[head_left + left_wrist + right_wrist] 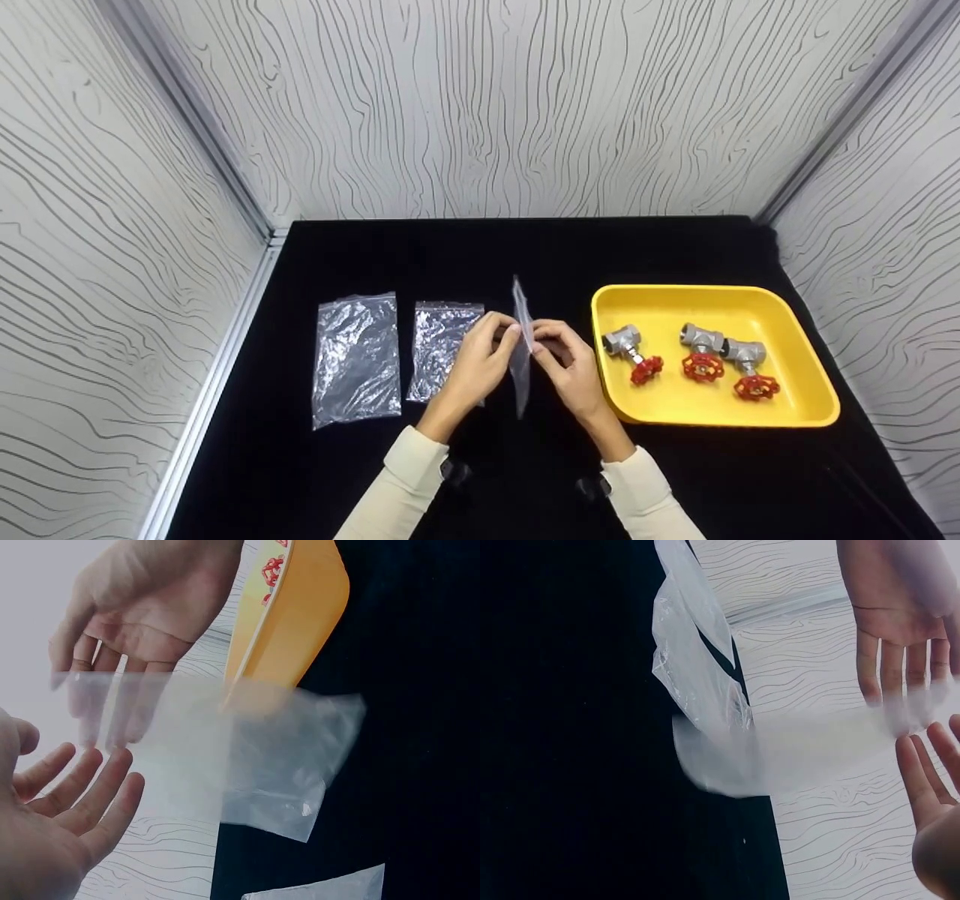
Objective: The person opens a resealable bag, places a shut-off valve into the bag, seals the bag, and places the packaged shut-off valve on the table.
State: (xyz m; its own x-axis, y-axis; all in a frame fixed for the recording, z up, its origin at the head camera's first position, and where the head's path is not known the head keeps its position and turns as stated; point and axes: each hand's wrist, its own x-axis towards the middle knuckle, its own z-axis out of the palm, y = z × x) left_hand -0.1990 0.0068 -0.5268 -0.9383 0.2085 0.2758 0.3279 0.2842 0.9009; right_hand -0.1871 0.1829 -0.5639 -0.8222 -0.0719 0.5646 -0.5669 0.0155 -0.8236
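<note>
A clear plastic zip bag (520, 379) hangs upright and nearly edge-on between my two hands. My left hand (480, 356) pinches its upper part from the left, thumb toward the other thumb. From the right, my right hand (574, 367) pinches the same upper part. In the left wrist view the see-through bag (289, 757) spans past both sets of fingertips, its lower end over the black cloth. The right wrist view shows the bag (724, 757) stretching away from the fingers, flat and with nothing inside.
Two more clear zip bags, a larger one (357, 360) and a smaller one (435, 356), lie flat at left on the black cloth (450, 251). At right, a yellow tray (720, 412) holds three metal valves with red handwheels (703, 367). Wood-grain panels (480, 112) enclose the table.
</note>
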